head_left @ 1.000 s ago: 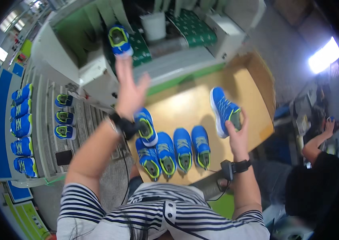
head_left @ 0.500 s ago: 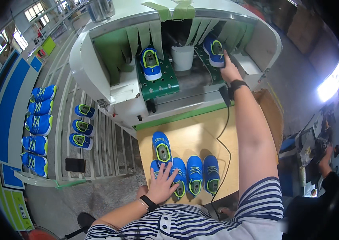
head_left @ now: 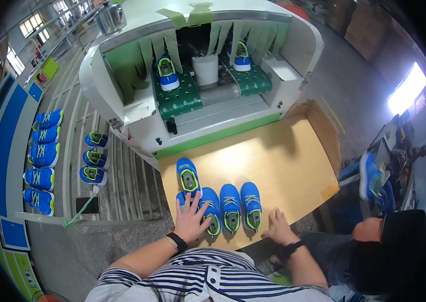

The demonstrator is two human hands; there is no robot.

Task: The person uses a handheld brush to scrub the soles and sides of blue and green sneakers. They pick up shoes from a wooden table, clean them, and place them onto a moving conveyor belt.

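Note:
On the tan board in front of me stand several blue shoes with lime-green trim. My left hand [head_left: 190, 220] lies over the leftmost ones, fingers spread, touching them without gripping. Just beyond its fingertips is a blue shoe [head_left: 188, 176], set farther forward than the row. To the right of the rightmost shoe [head_left: 251, 205] is my right hand [head_left: 279, 229], at the board's near edge, fingers slightly bent and nothing seen in them. Two more shoes sit on the machine's green perforated belts: a left shoe [head_left: 167, 73] and a right shoe [head_left: 242, 59], partly behind fabric strips.
The white machine [head_left: 137, 113] stands at the board's far side, with a brown cardboard flap [head_left: 318, 128] to the right. A slatted rack [head_left: 122, 176] at left holds more blue shoes and a dark phone-like slab [head_left: 87, 205]. Another person [head_left: 399, 246] is close at right, beside a blue shoe [head_left: 367, 176].
My right hand has let go of the shoe on the right belt and drawn back to the board's near edge. That shoe has moved deeper into the machine. My left hand stays on the shoes.

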